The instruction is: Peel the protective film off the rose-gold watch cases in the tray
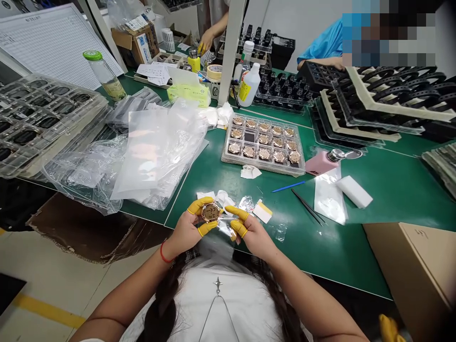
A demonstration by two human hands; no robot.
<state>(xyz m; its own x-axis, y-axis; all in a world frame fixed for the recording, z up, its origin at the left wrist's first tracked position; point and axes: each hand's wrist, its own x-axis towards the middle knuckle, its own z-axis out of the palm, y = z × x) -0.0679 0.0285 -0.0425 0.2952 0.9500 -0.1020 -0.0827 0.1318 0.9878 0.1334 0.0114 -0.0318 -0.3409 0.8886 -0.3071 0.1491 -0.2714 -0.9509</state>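
the left hand [187, 228] pinches a watch face [210, 212]. the right hand [251, 230] pinches clear film [225, 223] beside it. i think the film is peeling; next needs a slow pull.

No legible text or labels

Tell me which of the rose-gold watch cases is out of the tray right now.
The one pinched in the left hand, a single watch case held over the mat's near edge. The rest sit in the clear tray farther back.
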